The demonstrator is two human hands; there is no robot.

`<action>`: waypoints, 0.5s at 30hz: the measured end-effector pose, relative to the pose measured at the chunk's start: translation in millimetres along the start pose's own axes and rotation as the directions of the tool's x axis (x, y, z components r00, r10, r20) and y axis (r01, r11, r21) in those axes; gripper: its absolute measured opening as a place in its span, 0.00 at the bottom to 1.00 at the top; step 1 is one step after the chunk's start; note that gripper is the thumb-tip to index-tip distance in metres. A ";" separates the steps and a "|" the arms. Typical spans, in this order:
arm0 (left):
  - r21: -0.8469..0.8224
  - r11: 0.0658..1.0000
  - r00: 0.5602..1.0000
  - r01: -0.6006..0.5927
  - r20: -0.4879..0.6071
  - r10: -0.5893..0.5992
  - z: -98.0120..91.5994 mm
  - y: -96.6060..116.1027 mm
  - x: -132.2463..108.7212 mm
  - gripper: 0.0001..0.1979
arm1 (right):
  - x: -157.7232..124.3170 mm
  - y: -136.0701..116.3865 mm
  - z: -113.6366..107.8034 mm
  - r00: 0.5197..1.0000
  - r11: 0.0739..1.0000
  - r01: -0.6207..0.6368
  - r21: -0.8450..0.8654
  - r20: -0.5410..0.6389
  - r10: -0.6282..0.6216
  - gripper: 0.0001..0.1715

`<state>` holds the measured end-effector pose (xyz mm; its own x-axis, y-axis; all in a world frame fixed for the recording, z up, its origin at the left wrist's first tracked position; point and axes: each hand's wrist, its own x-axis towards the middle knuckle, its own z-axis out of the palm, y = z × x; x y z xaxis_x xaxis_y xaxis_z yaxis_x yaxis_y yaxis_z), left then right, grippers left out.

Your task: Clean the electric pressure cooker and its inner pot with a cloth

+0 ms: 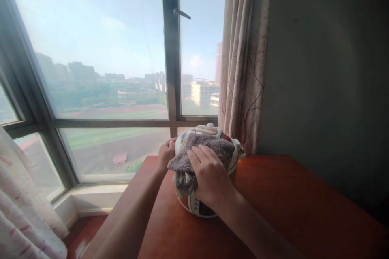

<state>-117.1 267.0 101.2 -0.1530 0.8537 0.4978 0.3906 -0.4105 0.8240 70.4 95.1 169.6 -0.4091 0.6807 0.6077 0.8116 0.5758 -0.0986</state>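
Note:
A white electric cooker (194,207) with a control panel on its front stands on the table. Draped over the front of its lid is a grey, fluffy cloth (209,142), bunched up at its lower left. My right hand (211,174) holds the cloth against the lid, fingers laid over it and the thumb out of sight. At the cooker's left side, my left hand (167,153) is closed at the rim, where the handle would be; the fingers partly hide what they grip. A side handle (240,148) shows on the right.
The cooker rests on a reddish-brown wooden table (273,194) beside large windows (106,48). A patterned curtain (243,56) hangs behind the cooker, and another curtain (24,206) is at lower left. A dark wall (319,68) stands on the right.

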 end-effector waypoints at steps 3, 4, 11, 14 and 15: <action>-0.021 1.000 1.000 -0.009 -0.016 0.008 2.0 -2.1 -1.1 0.24 | -21.3 10.8 -5.7 1.000 1.000 -0.004 -0.003 -0.028 0.004 0.38; -0.029 1.000 1.000 -0.012 -0.021 0.011 2.9 -3.0 -1.2 0.24 | -27.9 15.7 -7.2 0.999 1.000 -0.017 -0.008 -0.041 0.017 0.39; -0.083 0.997 0.999 -0.009 -0.040 0.006 7.2 -6.0 -1.1 0.24 | -41.9 93.1 -3.2 0.925 0.953 -0.249 0.174 -0.248 0.287 0.35; -0.088 0.996 0.999 -0.002 -0.043 -0.002 6.7 -3.9 -2.1 0.24 | -22.2 131.4 2.8 0.814 0.767 -0.302 0.567 -0.265 0.517 0.27; -0.088 0.996 0.999 -0.001 -0.042 -0.003 6.3 -3.3 -2.4 0.24 | -15.3 142.4 3.1 0.756 0.633 -0.303 0.713 -0.224 0.615 0.24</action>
<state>-112.2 268.3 95.6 -0.1922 0.8407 0.5063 0.3095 -0.4377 0.8442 191.0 168.1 143.9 0.2828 0.7672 0.5757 0.3402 0.4809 -0.8081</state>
